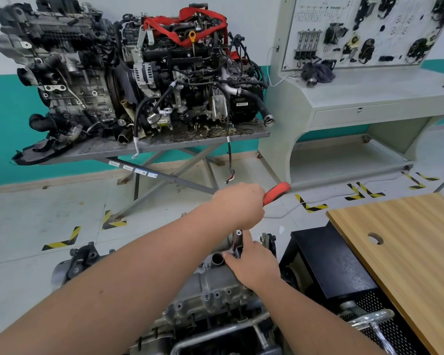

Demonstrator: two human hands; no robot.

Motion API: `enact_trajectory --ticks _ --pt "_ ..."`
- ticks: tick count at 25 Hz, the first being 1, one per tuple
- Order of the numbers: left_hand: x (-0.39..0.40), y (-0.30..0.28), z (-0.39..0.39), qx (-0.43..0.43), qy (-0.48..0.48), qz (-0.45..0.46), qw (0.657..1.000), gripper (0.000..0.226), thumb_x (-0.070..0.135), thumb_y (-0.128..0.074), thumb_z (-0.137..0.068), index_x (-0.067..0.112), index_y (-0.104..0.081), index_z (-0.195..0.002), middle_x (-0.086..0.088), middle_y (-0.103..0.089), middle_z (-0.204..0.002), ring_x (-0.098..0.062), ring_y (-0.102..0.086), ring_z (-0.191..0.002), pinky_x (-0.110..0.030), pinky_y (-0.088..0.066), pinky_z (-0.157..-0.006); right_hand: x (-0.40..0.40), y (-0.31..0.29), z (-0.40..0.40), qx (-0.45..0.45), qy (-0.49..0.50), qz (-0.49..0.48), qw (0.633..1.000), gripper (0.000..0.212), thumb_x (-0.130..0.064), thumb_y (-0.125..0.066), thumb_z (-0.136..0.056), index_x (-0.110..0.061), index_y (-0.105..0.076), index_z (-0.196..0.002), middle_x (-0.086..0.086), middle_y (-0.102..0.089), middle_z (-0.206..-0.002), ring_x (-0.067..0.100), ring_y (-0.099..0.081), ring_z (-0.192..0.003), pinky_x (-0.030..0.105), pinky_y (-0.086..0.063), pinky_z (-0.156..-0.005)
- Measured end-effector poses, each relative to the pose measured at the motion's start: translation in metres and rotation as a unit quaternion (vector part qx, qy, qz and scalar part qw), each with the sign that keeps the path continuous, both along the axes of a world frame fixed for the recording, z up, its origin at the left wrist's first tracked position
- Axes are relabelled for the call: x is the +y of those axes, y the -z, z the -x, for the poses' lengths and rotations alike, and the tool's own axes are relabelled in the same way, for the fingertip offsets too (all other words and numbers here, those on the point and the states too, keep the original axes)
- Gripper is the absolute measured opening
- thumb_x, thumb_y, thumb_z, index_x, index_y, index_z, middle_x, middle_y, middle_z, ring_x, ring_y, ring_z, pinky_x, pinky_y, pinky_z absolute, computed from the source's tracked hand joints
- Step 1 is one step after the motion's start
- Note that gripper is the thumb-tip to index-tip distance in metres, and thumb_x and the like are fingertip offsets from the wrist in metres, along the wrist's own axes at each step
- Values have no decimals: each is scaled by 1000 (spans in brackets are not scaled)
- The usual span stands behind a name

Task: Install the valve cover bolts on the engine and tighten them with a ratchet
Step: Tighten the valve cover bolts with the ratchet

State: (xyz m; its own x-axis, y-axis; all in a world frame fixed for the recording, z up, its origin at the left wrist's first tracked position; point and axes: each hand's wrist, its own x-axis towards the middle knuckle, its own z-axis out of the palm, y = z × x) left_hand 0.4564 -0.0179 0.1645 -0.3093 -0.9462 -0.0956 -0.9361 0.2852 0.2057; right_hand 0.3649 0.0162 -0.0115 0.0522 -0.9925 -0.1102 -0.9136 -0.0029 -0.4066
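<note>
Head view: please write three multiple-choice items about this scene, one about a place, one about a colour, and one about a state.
1. Where is the wooden board?
A. At the right of the view, beside the black cabinet
B. On the grey stand under the two engines
C. On the wall panel

2. What colour is the ratchet grip?
A. Blue
B. Red
C. Yellow

3. What is the left hand doing?
A. Hanging open
B. Lying flat on the floor
C. Gripping the ratchet handle

Key:
1 A: the wooden board lies at the right, next to the black cabinet.
2 B: the end of the ratchet that sticks out of the fist is red.
3 C: the left hand is curled round the handle, while the right hand holds the metal shaft at the engine.
</note>
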Motion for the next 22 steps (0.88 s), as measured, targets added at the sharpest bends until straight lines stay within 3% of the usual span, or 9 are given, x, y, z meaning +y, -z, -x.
enact_trajectory --ticks 5,11,13,16,19,22 --pt "0 1 -3 -116 72 206 969 25 48 -48 -99 24 -50 -91 1 -53 -72 -24 -54 -66 -32 -35 -62 0 0 0 8 -4 -4 1000 91 -74 -39 -83 -40 7 -154 -2 -50 -91 21 -54 -76 32 -38 -56" --pt "-8 13 -18 -135 193 296 926 25 44 -45 -101 25 -46 -85 4 -60 -77 -23 -60 -73 -33 -37 -72 -2 1 0 0 -3 7 1000 89 -74 -39 -81 -40 2 -152 -3 -54 -91 20 -56 -77 32 -37 -56" --pt "0 28 -21 -88 248 317 911 30 41 -47 -100 22 -46 -77 5 -58 -69 -22 -59 -64 -31 -35 -65 -1 1 -1 -11 2 15 1000 79 -72 -40 -79 -36 -15 -145 -6 -53 -84 17 -55 -69 31 -38 -52" --pt "6 40 -20 39 217 415 883 52 56 -49 -95 18 -48 -59 4 -50 -55 -20 -47 -50 -30 -33 -53 -1 2 0 2 1 25 1000 65 -71 -42 -80 -32 -30 -131 -8 -54 -82 14 -56 -66 30 -41 -51" --pt "6 49 -22 139 172 476 851 54 62 -61 -84 14 -53 -59 0 -54 -64 -22 -50 -61 -35 -41 -55 -1 3 -1 4 2 36 999 67 -73 -40 -79 -32 -28 -130 -8 -52 -81 13 -54 -66 29 -35 -48" --pt "9 64 -23 295 121 422 848 56 59 -64 -82 7 -54 -64 -6 -57 -82 -28 -53 -82 -36 -44 -72 -1 6 -2 -3 6 47 999 63 -74 -42 -79 -30 -38 -123 -7 -54 -84 17 -55 -69 32 -44 -55"
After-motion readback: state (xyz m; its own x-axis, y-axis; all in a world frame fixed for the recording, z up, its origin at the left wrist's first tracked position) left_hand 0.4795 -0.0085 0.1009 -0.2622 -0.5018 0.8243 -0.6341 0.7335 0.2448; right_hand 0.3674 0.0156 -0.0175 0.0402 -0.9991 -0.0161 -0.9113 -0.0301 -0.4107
